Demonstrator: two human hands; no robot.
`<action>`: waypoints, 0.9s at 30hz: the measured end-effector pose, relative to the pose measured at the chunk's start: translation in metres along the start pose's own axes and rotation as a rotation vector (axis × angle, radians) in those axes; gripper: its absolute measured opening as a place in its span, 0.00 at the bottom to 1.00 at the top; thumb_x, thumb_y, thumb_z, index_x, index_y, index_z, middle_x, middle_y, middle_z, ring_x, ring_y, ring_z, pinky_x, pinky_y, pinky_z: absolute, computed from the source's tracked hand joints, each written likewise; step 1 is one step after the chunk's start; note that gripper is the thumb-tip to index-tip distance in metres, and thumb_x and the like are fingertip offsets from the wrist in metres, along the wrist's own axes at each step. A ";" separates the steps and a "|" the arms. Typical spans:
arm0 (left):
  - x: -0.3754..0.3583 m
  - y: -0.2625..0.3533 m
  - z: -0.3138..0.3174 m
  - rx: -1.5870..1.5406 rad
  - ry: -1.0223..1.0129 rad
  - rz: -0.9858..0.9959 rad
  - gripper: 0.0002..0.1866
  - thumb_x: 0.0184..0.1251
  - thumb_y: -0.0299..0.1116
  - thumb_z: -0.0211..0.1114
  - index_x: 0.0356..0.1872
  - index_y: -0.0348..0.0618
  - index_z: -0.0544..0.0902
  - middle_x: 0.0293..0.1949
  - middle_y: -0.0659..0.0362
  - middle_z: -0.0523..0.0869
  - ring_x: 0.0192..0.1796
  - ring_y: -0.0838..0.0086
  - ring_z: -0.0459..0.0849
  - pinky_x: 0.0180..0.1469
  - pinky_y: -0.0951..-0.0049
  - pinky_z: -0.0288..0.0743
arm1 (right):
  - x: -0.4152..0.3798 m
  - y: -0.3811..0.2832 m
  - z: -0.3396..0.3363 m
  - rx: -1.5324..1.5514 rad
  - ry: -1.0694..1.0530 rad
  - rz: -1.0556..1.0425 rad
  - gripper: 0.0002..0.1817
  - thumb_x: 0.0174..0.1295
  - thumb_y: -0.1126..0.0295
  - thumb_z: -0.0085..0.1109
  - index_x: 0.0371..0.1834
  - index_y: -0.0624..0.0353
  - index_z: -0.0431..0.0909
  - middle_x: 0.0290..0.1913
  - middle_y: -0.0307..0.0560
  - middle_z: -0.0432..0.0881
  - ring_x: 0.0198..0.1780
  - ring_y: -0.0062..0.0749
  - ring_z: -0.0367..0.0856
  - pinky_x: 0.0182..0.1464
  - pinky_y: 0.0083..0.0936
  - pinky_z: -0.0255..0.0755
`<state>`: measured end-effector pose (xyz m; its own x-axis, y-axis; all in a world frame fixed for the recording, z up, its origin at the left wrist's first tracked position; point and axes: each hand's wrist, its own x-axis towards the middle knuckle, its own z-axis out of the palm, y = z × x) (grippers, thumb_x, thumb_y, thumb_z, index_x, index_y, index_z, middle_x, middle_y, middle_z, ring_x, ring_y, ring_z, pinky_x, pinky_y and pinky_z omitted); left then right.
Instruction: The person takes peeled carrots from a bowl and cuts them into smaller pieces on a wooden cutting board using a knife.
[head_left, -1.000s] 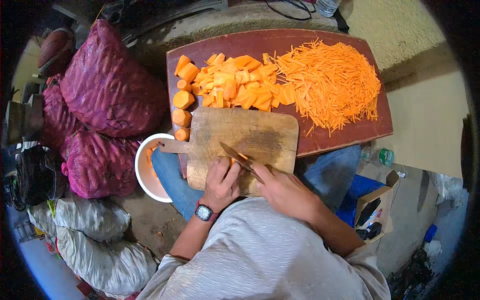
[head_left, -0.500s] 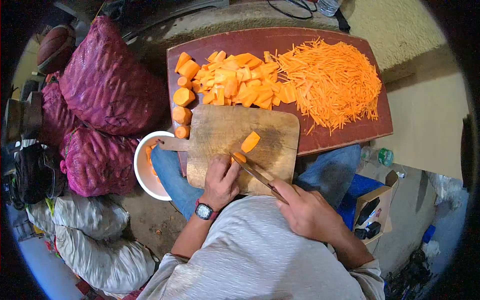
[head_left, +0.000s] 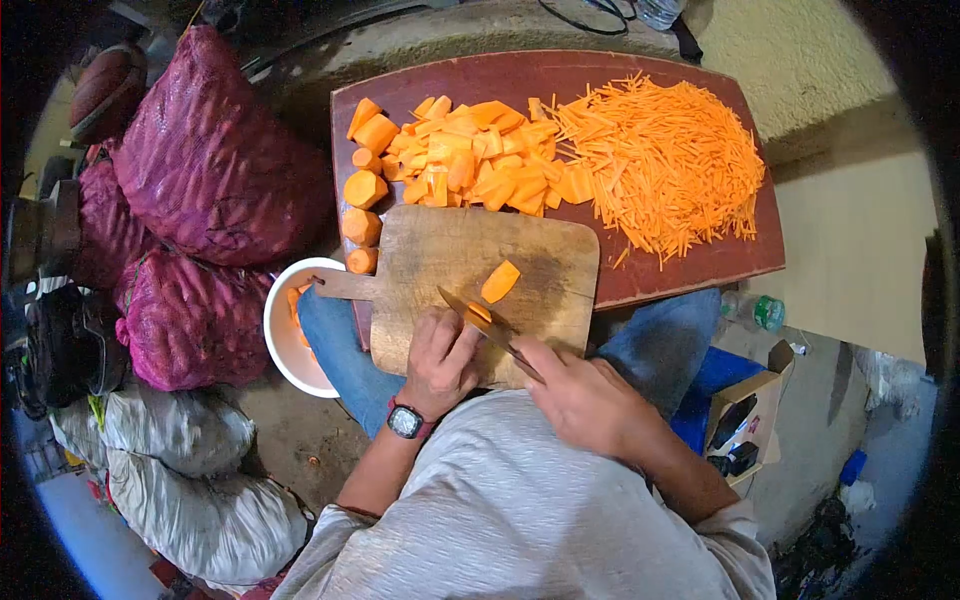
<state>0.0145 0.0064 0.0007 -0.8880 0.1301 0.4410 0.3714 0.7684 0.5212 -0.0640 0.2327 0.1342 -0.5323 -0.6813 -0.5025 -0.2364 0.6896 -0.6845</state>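
Note:
My right hand (head_left: pixel 590 400) is wrapped around the handle of a knife (head_left: pixel 512 348), whose blade slants up and left over the wooden cutting board (head_left: pixel 430 250). My left hand (head_left: pixel 440 362) has its fingers curled on the board, pressed against a small carrot piece (head_left: pixel 480 312) at the blade. Part of that piece is hidden by the blade and fingers. Just beyond it, a flat carrot slice (head_left: pixel 500 282) lies loose on the board.
A red-brown table (head_left: pixel 690 280) bears a heap of carrot slices (head_left: pixel 470 155), a pile of carrot shreds (head_left: pixel 670 165) and several thick carrot chunks (head_left: pixel 364 189). A white bowl (head_left: pixel 284 345) with carrot pieces stands left of my leg. Pink mesh sacks (head_left: pixel 210 160) fill the left side.
The knife and my right hand have shifted left, so the blade tip reaches farther up and left past my left fingertips. The loose slice and my left hand are nearly still.

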 end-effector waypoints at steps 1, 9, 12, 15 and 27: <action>0.002 0.001 0.000 0.000 0.000 0.002 0.29 0.46 0.21 0.74 0.57 0.33 0.85 0.53 0.40 0.81 0.54 0.40 0.84 0.57 0.42 0.81 | 0.011 0.007 0.007 0.000 0.002 0.000 0.25 0.77 0.71 0.60 0.74 0.63 0.66 0.53 0.72 0.87 0.51 0.73 0.88 0.48 0.59 0.84; 0.002 -0.001 0.003 -0.027 0.063 0.001 0.29 0.47 0.20 0.72 0.58 0.33 0.84 0.53 0.40 0.82 0.54 0.40 0.84 0.59 0.42 0.80 | 0.023 0.018 0.011 0.002 0.083 -0.097 0.24 0.77 0.71 0.60 0.73 0.61 0.68 0.52 0.71 0.87 0.52 0.73 0.87 0.48 0.61 0.83; -0.001 -0.001 0.003 0.003 0.054 0.001 0.29 0.48 0.20 0.72 0.57 0.32 0.84 0.53 0.40 0.82 0.54 0.40 0.84 0.59 0.43 0.80 | -0.009 0.000 -0.001 0.002 0.092 -0.046 0.25 0.76 0.71 0.61 0.74 0.62 0.69 0.52 0.71 0.87 0.51 0.73 0.87 0.47 0.60 0.84; -0.004 -0.003 0.002 -0.015 0.011 0.004 0.28 0.47 0.20 0.72 0.57 0.32 0.85 0.53 0.40 0.82 0.54 0.40 0.84 0.58 0.43 0.80 | -0.030 -0.003 -0.006 -0.054 0.116 -0.137 0.25 0.78 0.69 0.60 0.73 0.66 0.65 0.40 0.65 0.85 0.40 0.65 0.90 0.39 0.56 0.86; -0.003 -0.004 0.001 -0.007 0.044 0.039 0.28 0.45 0.23 0.75 0.54 0.31 0.85 0.52 0.40 0.81 0.53 0.41 0.84 0.59 0.41 0.79 | -0.026 -0.008 -0.005 -0.008 0.052 -0.064 0.25 0.76 0.72 0.60 0.73 0.63 0.68 0.54 0.71 0.87 0.51 0.72 0.88 0.50 0.58 0.84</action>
<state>0.0151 0.0040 -0.0034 -0.8602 0.1320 0.4926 0.4072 0.7592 0.5077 -0.0523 0.2460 0.1559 -0.5572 -0.7106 -0.4297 -0.2775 0.6470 -0.7102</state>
